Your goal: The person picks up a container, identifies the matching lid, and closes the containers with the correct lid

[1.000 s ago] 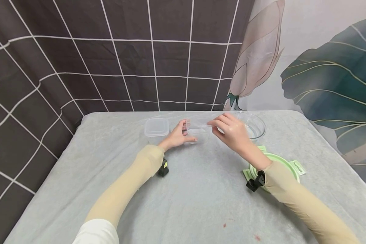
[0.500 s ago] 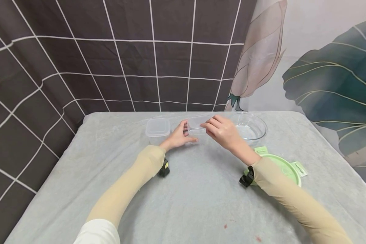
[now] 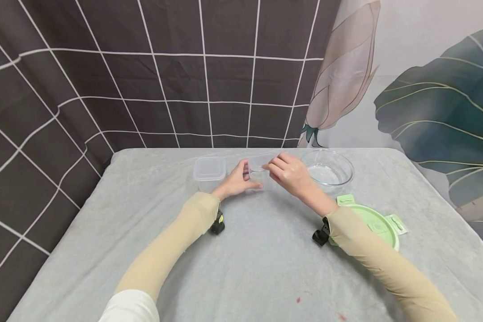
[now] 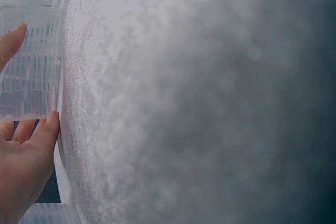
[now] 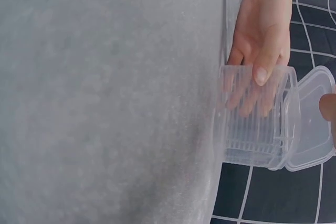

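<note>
My left hand [image 3: 236,180] holds a clear plastic food container [image 5: 252,137] with ribbed sides, its thumb on the near side and its fingers around the left and behind. In the right wrist view the container's mouth faces right, and a translucent lid [image 5: 311,129] stands tilted at an angle to the rim, its lower edge right at it. My right hand [image 3: 291,176] pinches the lid at its edge. Only a fingertip [image 5: 328,107] of that hand shows in the right wrist view. In the left wrist view the container [image 4: 31,77] sits between thumb and fingers.
A second square container with its lid on [image 3: 209,169] stands left of my left hand. Behind my right hand is a round glass bowl [image 3: 333,181]. A green round lid with clip tabs [image 3: 380,226] lies partly under my right forearm on the grey tablecloth [image 3: 249,268].
My right hand has moved left with the lid, away from the glass bowl and over the container. The left hand keeps its hold and has hardly moved.
</note>
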### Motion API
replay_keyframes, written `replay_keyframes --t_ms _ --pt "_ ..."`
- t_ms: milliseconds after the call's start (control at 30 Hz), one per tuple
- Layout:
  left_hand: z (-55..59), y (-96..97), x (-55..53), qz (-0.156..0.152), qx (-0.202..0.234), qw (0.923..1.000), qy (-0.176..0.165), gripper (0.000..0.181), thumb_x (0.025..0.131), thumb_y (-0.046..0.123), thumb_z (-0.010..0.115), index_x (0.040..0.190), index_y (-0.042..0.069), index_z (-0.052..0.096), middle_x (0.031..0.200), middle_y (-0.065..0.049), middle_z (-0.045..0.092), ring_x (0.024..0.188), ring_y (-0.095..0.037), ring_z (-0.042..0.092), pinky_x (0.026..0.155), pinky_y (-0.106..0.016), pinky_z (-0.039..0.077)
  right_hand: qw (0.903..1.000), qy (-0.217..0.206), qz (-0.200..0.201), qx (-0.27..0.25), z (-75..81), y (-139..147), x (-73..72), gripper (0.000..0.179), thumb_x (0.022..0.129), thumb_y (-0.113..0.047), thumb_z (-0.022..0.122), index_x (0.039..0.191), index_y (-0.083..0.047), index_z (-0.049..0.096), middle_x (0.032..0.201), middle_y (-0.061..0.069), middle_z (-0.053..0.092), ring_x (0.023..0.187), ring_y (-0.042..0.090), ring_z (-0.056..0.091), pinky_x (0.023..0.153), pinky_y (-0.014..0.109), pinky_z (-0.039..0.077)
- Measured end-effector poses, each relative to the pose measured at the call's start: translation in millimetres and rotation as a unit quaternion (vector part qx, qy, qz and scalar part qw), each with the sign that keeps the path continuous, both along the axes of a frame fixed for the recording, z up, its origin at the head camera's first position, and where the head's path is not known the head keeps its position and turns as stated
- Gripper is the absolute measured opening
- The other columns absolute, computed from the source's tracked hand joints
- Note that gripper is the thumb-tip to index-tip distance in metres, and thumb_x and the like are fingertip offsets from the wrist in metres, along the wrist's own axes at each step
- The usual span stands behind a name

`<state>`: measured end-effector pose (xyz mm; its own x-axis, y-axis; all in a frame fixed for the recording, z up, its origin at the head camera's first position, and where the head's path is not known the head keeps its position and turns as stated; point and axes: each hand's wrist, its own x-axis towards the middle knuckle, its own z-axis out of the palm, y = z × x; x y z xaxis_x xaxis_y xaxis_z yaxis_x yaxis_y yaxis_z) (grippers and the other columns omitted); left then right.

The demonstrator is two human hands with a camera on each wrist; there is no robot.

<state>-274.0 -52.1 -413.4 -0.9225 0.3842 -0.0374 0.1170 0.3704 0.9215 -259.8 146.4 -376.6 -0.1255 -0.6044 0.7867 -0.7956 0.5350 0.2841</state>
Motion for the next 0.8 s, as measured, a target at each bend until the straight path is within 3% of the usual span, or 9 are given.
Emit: replay_keyframes --t_ms 467,800 --pt "-2.9 1.4 -1.6 -0.004 0.011 0.9999 0.002 0.091 0.078 0.01 0.079 0.147 0.001 0.02 0.145 -0.018 0.036 0.136 -0.029 0.04 0.114 -0.033 0.037 0.9999 -0.007 0.008 -0.001 -6.7 -1.0 -3.8 0.019 0.072 0.007 0.067 0.087 -0.004 0.071 0.076 0.004 0.067 0.067 0.023 0.054 0.056 0.031 0.05" --pt "-4.4 0.1 -3.4 -0.007 0.025 0.9995 -0.015 0.089 0.076 0.01 0.08 0.144 0.001 0.023 0.142 -0.021 0.038 0.134 -0.033 0.044 0.11 -0.035 0.041 0.9981 -0.028 0.003 0.055 -12.3 4.8 -2.2 0.021 0.078 -0.006 0.072 0.099 -0.007 0.072 0.087 0.003 0.069 0.078 0.02 0.062 0.059 0.031 0.055"
